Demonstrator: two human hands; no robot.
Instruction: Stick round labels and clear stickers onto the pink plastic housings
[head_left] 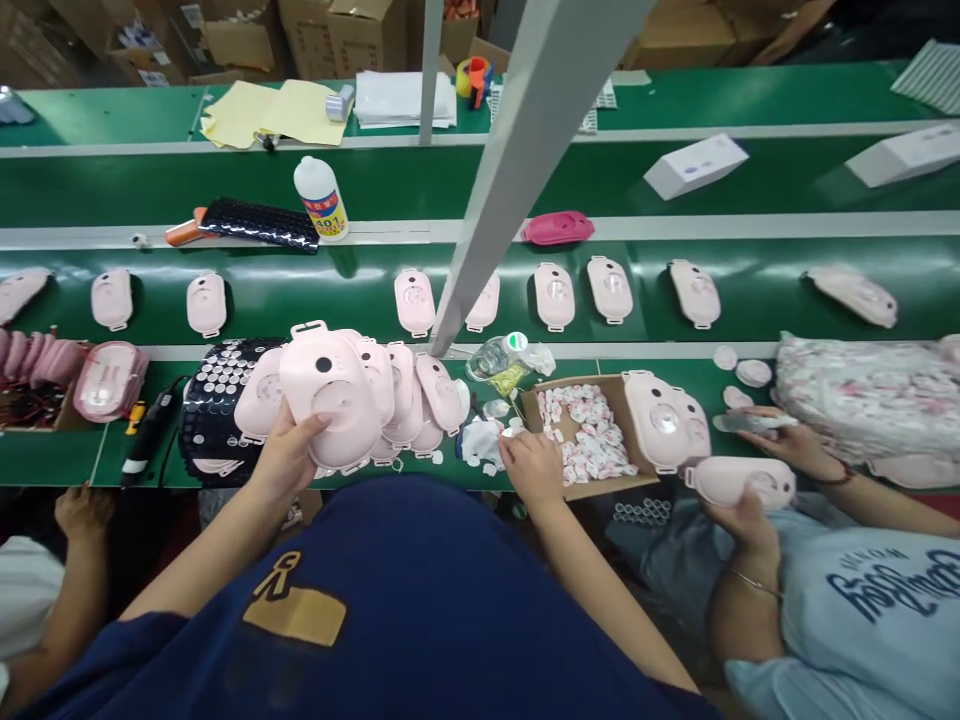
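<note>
Left hand (pixel 281 455) grips a pink camera shell (pixel 330 400) from below, thumb on its front face, held tilted above the table edge. Just right of it, a stack of pink shells (pixel 409 395) overlapping on the table. Right hand (pixel 529 462) rests fingers-down on small white parts (pixel 484 440), pinching one; grip detail unclear. Cardboard box of small pieces (pixel 589 430) just right of that hand. Black dotted sheet (pixel 214 395) left of the left hand. Co-worker's hands (pixel 739 505) further right hold another shell.
</note>
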